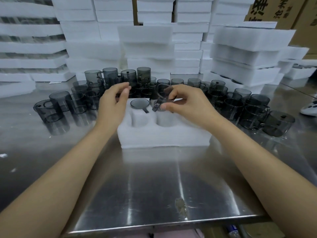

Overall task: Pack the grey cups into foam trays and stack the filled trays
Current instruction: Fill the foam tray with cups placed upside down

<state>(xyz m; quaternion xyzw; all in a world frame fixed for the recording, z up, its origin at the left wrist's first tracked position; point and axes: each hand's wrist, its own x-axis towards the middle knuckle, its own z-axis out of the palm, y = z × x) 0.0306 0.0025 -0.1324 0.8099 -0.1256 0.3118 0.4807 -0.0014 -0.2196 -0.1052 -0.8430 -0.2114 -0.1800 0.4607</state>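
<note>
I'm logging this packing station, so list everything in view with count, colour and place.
foam tray: one, white, on the table, two near pockets empty
seated cup: one, grey, in the tray's far left pocket
held cup: one, grey, tilted above the tray
loose cups: dozens, grey, behind and beside the tray, some stacked
foam stacks: many, white, along the back
cardboard boxes: brown, top right, count unclear
table: one, steel, under everything
left hand: empty, fingers loosely curled, at the tray's left end
right hand: pinches the held cup
</note>
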